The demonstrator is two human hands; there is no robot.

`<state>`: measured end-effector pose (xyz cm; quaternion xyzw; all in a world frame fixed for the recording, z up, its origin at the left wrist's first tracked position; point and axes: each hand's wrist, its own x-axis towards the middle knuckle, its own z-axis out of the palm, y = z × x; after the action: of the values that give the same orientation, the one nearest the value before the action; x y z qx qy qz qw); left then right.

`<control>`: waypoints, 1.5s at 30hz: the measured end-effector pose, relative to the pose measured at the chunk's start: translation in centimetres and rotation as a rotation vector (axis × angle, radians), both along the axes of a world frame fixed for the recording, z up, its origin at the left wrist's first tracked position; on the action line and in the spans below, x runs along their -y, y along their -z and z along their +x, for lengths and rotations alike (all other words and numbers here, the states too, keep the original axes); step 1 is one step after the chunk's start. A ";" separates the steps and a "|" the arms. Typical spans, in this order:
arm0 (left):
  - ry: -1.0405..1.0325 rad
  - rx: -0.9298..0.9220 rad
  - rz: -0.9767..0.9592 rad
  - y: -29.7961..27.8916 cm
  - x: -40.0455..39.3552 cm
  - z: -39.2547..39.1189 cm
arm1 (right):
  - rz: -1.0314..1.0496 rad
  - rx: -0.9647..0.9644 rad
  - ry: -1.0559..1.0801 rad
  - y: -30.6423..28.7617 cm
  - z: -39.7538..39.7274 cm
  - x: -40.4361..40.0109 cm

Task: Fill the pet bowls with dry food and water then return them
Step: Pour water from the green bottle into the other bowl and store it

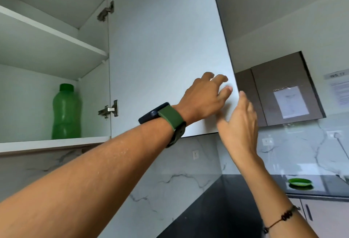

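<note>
The door is matt pale laminate, smooth. The hinges are bright metal. The bottle is translucent green plastic. The backsplash is glossy veined marble-look. The desk is glossy black. The far cabinet looks brown wood-grain, bearing paper.

I get soft, even daylight here, moderately bright with a cool greenish cast and no hard shadows. The open cupboard door takes the light flat across its pale inner face. The shelves inside shade toward grey at the back. The dark surface mirrors the marble wall, and a pale sheen lies around the green bowl. My left grip shows motion blur at the fingertips. The wide lens bends straight edges near the borders. The paper notices at right are too soft to read.
</note>
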<state>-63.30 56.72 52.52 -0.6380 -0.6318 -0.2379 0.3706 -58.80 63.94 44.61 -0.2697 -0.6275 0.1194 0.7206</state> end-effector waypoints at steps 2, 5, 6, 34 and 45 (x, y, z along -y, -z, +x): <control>-0.018 0.011 -0.031 0.2 -1.1 0.7 | -0.063 0.006 -0.010 0.1 -0.3 -0.3; -0.039 0.005 0.011 0.9 -1.9 1.4 | -0.092 -0.033 -0.022 0.0 -0.2 -0.7; -0.045 0.002 0.031 1.1 -1.9 1.5 | -0.088 -0.042 -0.029 0.0 -0.1 -0.8; -0.393 -0.059 0.705 6.4 29.2 -5.0 | 0.695 -0.357 -0.695 4.7 -13.4 27.9; -1.005 -0.289 0.440 5.9 36.5 -11.7 | 0.790 -0.275 -0.532 4.6 -22.0 32.4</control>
<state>-75.01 20.25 46.65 -0.1928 -0.7362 -0.0688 0.6450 -80.84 31.49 39.98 0.2120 -0.5709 0.0866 0.7885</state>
